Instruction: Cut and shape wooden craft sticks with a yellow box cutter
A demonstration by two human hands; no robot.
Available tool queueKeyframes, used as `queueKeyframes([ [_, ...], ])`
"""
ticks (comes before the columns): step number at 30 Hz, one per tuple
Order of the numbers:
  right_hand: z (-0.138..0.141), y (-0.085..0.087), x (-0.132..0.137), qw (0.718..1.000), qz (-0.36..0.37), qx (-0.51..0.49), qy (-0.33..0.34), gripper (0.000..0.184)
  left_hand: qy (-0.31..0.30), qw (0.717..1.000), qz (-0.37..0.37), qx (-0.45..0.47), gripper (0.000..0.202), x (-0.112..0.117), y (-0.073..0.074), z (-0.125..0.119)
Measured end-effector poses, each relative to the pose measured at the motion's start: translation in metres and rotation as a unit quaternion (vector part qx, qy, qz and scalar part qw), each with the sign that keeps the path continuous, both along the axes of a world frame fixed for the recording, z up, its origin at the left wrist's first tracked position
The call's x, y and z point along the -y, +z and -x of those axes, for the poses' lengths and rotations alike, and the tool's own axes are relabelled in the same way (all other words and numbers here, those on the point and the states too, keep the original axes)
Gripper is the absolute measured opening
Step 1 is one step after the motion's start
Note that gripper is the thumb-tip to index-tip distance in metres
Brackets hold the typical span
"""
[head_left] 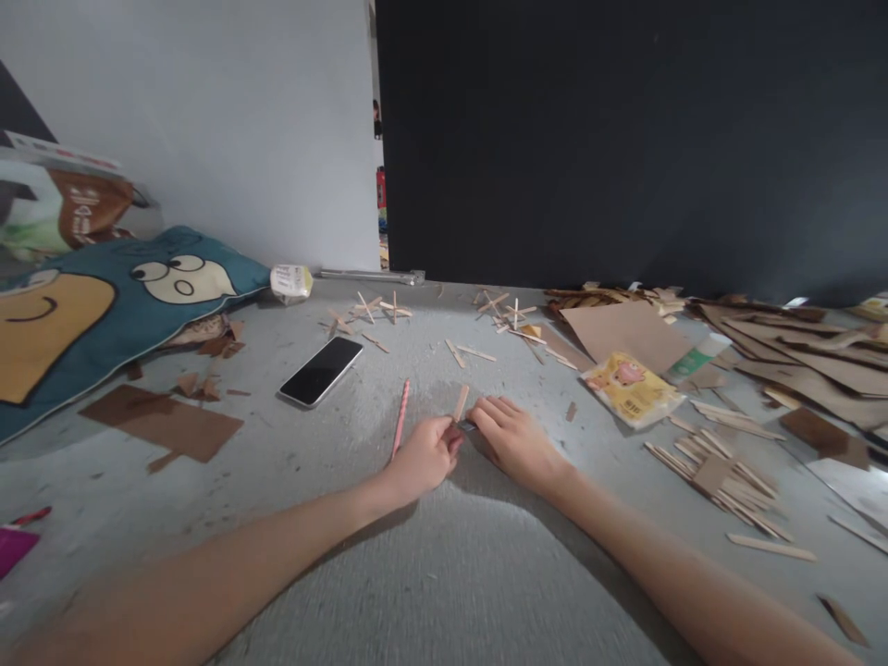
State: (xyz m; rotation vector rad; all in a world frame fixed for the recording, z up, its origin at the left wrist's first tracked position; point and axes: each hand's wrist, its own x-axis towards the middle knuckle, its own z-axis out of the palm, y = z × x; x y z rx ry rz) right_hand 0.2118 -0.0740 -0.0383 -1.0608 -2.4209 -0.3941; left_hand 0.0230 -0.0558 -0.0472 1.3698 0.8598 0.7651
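My left hand [425,455] rests on the grey floor with its fingers curled, pinching the near end of a short wooden stick [461,402]. My right hand [511,435] lies just to its right, fingers bent over a small dark thing [467,426] between the two hands; I cannot make out what that thing is. A pink pencil [400,418] lies on the floor right beside the left hand.
A black phone [320,370] lies to the left. A blue cartoon cushion [104,314] sits at far left with brown cardboard scraps [163,422]. Wooden sticks [714,476], a yellow packet [630,387], a glue tube [699,358] and cardboard sheets [797,356] spread to the right.
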Motion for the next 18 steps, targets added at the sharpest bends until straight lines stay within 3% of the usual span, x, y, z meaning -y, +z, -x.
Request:
queueKeyframes([
  [7, -0.002, 0.000, -0.001, 1.000, 0.018, -0.003, -0.004, 0.033, -0.033, 0.997, 0.038, 0.063, 0.031, 0.001, 0.002, 0.001],
  [12, -0.003, -0.003, -0.002, 0.999, 0.031, -0.004, -0.013, 0.035, 0.005, 0.999, 0.039, 0.023, 0.033, -0.002, -0.005, 0.000],
  [18, 0.001, -0.004, -0.001, 1.000, 0.019, 0.002, -0.018, 0.032, 0.034, 0.999, 0.005, 0.007, 0.022, -0.003, -0.009, -0.002],
])
